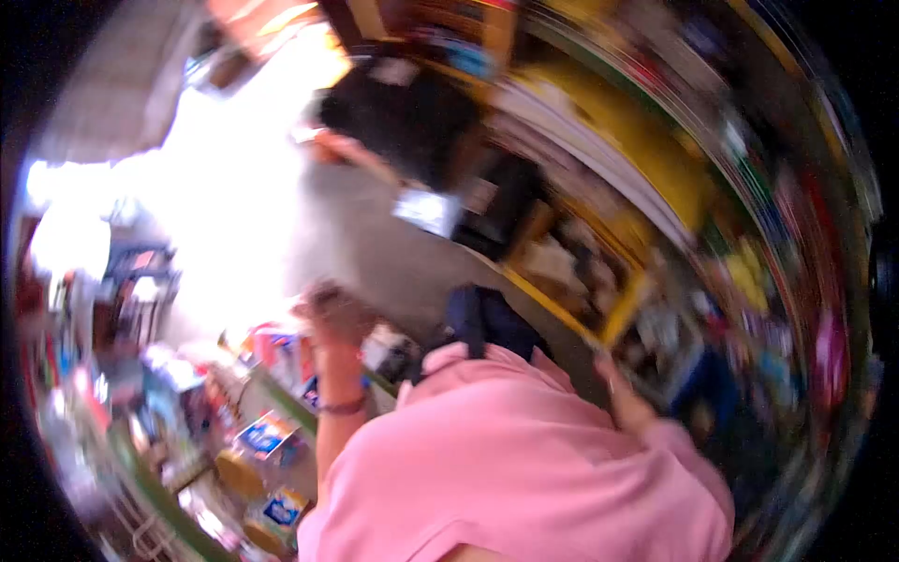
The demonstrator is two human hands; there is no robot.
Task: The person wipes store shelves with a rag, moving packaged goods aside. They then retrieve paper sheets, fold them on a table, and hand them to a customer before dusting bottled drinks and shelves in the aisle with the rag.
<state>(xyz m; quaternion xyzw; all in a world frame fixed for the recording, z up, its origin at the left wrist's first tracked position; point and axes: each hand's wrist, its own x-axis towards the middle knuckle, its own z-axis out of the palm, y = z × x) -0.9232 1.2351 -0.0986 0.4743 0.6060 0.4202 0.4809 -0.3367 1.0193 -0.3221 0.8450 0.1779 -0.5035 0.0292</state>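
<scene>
One step in hand, prob. just passing thru the aisle (370, 215); next move calls for clear footing & some care at the sides (heavy blur, so a loose read). L hand (335, 314) out near the packets (279, 347) by a green shelf edge (287, 401), contact unclear. R hand (615, 386) low, near the yellow frame (620, 318). Can't tell how open either grip is, or if anything's held.

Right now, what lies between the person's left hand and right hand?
The head view shows a blurred dark item just beyond the pink top, and grey floor, between left hand and right hand.
</scene>
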